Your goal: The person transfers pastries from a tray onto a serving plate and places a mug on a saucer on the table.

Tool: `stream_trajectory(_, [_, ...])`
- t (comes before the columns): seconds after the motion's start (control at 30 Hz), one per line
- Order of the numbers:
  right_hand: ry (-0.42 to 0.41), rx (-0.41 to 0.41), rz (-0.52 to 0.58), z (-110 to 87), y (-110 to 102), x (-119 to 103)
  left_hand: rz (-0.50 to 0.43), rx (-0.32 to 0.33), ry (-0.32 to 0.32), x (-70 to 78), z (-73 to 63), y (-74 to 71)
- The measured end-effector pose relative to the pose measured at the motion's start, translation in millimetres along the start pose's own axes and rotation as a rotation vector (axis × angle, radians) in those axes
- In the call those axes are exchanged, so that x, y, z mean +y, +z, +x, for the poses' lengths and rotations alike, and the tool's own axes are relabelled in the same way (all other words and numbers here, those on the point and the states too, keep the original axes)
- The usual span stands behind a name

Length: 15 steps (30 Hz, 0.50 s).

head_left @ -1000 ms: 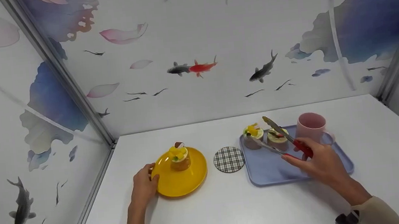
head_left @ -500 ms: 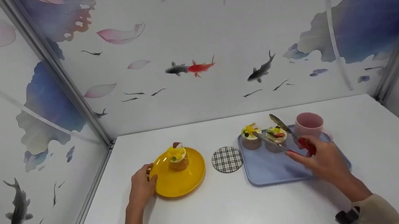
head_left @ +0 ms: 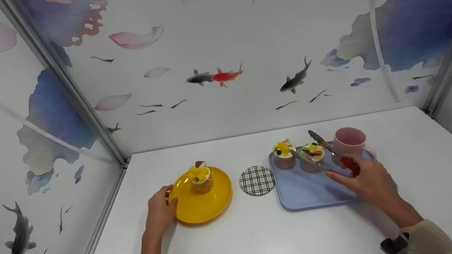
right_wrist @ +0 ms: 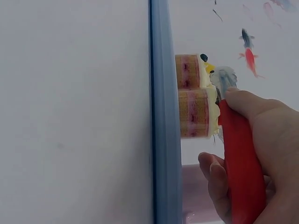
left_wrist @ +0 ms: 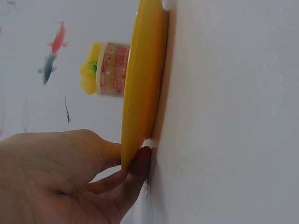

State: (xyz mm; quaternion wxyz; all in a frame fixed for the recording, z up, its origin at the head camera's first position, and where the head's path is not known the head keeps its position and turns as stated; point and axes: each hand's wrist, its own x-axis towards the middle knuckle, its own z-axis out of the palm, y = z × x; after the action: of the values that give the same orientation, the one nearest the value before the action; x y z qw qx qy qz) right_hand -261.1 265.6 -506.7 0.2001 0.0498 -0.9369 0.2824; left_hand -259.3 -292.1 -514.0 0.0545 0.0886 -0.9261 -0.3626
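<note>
My left hand (head_left: 160,211) pinches the left rim of a yellow plate (head_left: 213,209), thumb on top and fingers under the edge in the left wrist view. A small round cake (head_left: 201,182) with yellow fruit stands on that plate. In my right hand (head_left: 370,181) are red-handled tongs (head_left: 352,165), their metal arms spread. The tong tips straddle a fruit-topped cake (head_left: 313,158) on a blue tray (head_left: 313,195), close over its top. Beside it on the tray, to the left, stands another small cake (head_left: 284,154) with yellow fruit.
A pink mug (head_left: 347,141) stands at the tray's back right, close to the tongs. Between plate and tray lies a round checked coaster (head_left: 257,181). Printed wall panels (head_left: 249,29) enclose the white table (head_left: 257,240) at the back and sides.
The tongs have shifted right, from reaching across both tray cakes to straddling the right-hand one. My left hand keeps its hold on the plate; the view has shifted slightly.
</note>
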Motion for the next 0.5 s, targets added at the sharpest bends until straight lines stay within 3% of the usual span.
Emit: stream_trajectory(0.5, [0.056,-0.087,-0.008,1.4,0.2,4.2,-0.005,-0.007,-0.017,1.4,-1.5,0.2])
